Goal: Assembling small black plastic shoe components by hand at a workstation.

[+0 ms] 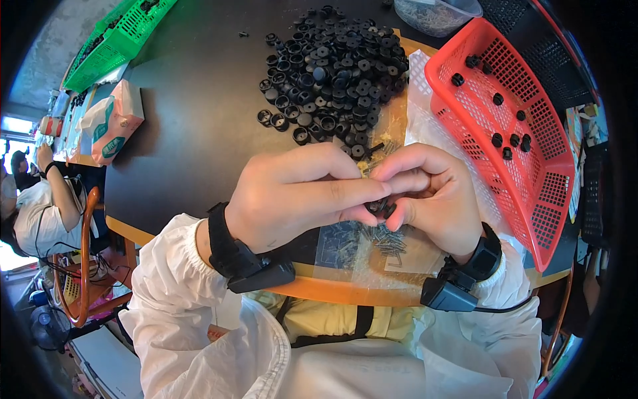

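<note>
My left hand (299, 193) and my right hand (435, 196) meet over the near edge of the table, their fingertips pinched together. Between them sits a small black plastic part (381, 207), mostly hidden by my fingers. Just beyond my hands spreads a large heap of round black plastic caps (339, 73), some showing their hollow side up. Under and below my hands, thin metal pins (389, 241) lie loose on clear plastic film.
At the right stands a red plastic basket (458, 113) holding several black parts. A clear tub (438, 16) is at the back, a green basket (119, 46) at the far left. Near it is a tissue pack (114, 123). Another person's arm (61, 189) shows at the left edge.
</note>
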Motion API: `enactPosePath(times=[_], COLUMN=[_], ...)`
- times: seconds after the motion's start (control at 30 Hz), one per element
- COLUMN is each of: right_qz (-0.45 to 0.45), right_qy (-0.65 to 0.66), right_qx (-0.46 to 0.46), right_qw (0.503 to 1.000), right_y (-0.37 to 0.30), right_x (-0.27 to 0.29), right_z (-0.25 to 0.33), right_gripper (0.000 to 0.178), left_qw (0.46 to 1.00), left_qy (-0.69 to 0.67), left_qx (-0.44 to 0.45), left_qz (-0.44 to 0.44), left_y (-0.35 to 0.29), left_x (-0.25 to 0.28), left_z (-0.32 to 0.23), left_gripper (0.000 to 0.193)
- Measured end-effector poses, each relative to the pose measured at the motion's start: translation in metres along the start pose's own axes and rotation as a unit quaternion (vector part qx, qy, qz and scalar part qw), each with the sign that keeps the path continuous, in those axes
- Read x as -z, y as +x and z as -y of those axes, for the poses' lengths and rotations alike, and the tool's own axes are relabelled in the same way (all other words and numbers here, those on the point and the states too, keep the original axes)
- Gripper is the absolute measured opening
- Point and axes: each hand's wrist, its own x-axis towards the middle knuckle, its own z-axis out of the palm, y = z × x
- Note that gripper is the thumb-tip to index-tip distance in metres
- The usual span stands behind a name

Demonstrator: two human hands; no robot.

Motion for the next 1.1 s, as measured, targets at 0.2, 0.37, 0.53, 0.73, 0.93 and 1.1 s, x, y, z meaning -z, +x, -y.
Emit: enactPosePath(times=[0.2,0.37,0.53,0.73,0.93,1.1], right_qz=[0.017,0.028,0.019,0.01,-0.002,-0.026], right_qy=[-0.023,-0.028,-0.027,-0.033,-0.026,-0.029], right_qx=[-0.033,-0.058,-0.047,-0.047,-0.049,-0.041], right_qw=[0.999,0.998,0.998,0.998,0.998,0.998], right_y=[-0.001,-0.001,-0.001,-0.001,-0.001,-0.003], right_x=[-0.001,-0.002,-0.002,-0.001,-0.003,-0.007], right_z=[0.007,0.017,0.015,0.012,0.013,0.01], right_gripper=[0.036,0.038,0.04,0.039,0.032,0.028], left_qw=[0.999,0.999,0.999,1.0,1.0,0.996], left_qy=[-0.019,-0.046,-0.052,-0.019,0.007,-0.01], left_qx=[0.002,-0.005,-0.004,-0.016,-0.025,0.073], left_qz=[0.038,0.015,0.017,0.011,0.001,0.043], left_y=[0.001,-0.001,0.0,0.001,-0.003,-0.001], left_x=[0.002,-0.003,0.0,-0.002,-0.006,-0.001], left_z=[-0.006,0.0,0.001,0.001,-0.003,-0.012], left_gripper=[0.038,0.039,0.04,0.031,0.017,0.011])
